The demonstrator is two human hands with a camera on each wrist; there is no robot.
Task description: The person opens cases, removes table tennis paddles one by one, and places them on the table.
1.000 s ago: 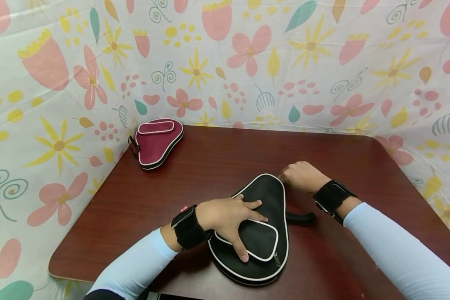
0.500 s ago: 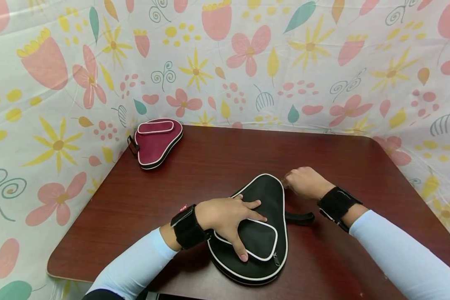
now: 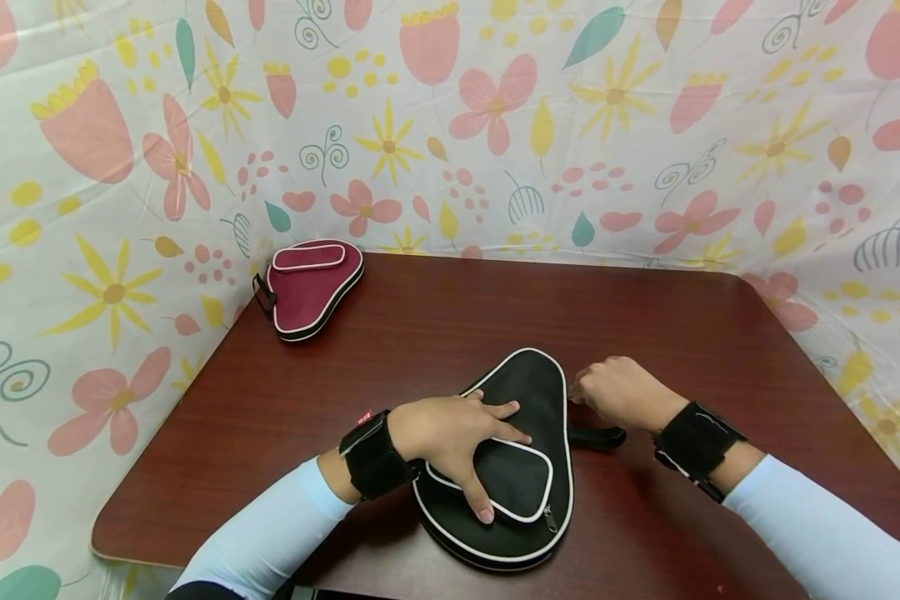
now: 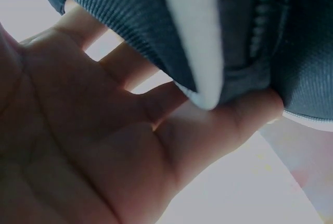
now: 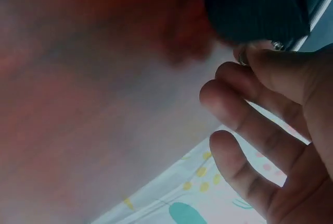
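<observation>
A black table tennis paddle case [image 3: 525,383] with white piping lies on the table, narrow end away from me. My left hand [image 3: 450,437] rests on it with spread fingers, partly over its outlined front pocket [image 3: 525,479]. At the case's right edge, my right hand [image 3: 626,392] pinches a small metal zipper pull [image 5: 243,57] between thumb and index finger. The other fingers are loosely bent in the right wrist view. Just below that hand, a black strap loop [image 3: 598,438] sticks out from the case's side. A second zipper pull [image 3: 551,520] hangs at the pocket's corner.
A maroon paddle case [image 3: 307,292] with white piping and a black strap lies at the table's far left corner. The brown wooden table [image 3: 435,317] meets a flower-printed cloth [image 3: 435,125] behind it and at the left.
My right hand has moved along the black case's right edge towards me, from near the narrow tip down to just above the strap. My left hand stays in place on the case.
</observation>
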